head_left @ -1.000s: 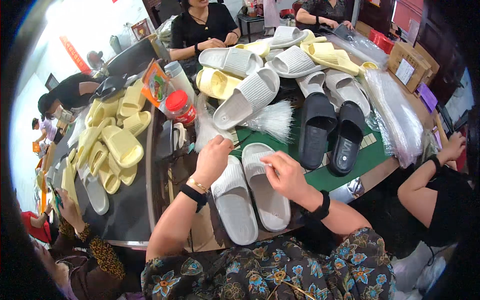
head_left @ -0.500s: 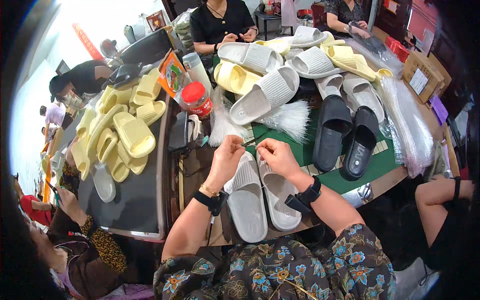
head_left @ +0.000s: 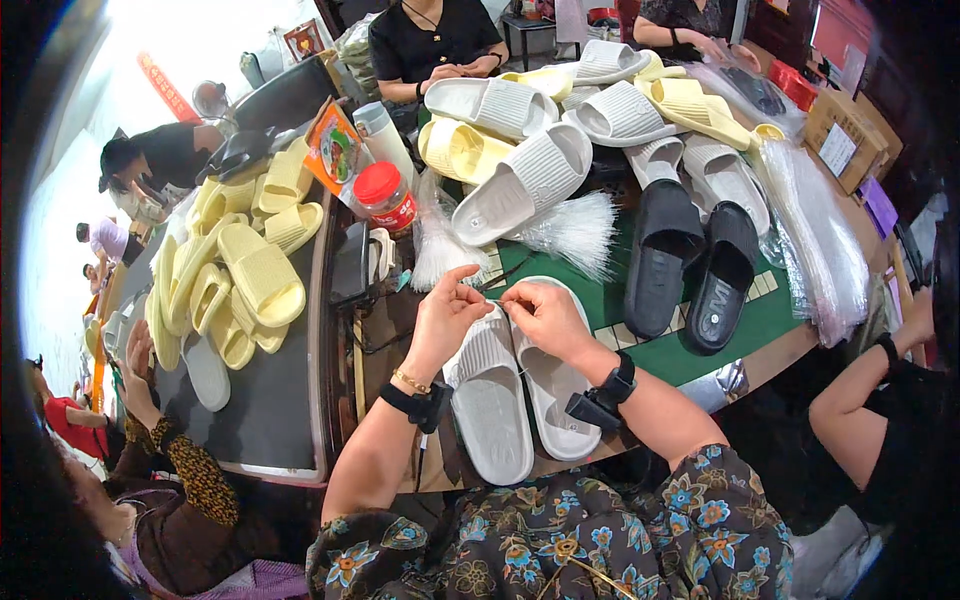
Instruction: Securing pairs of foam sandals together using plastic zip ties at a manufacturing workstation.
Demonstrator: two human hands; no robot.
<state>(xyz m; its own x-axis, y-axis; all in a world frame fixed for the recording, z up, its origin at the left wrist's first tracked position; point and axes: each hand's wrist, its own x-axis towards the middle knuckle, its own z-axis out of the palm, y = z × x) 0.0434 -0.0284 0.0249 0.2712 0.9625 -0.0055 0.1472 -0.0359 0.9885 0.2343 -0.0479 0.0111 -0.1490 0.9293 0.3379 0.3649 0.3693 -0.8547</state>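
A pair of light grey slide sandals lies side by side in front of me: the left slide and the right slide. Above their toe ends my two hands almost meet. My left hand has one finger raised, while its thumb and another fingertip come together in a pinch. My right hand is closed, its fingertips pinched close to the left ones. A thin pale bit shows between the fingertips, too small to make out. Just beyond lie bunches of thin clear plastic strands.
A pile of grey and yellow slides rises behind, with black slides at right. Clear plastic bags lie farther right. A red-lidded jar stands left, near a side table of yellow slides. Other people sit around.
My left hand has opened out somewhat, one finger now lifted. My right hand has shifted slightly left, uncovering the right slide's toe end. At left, another person's hand has risen.
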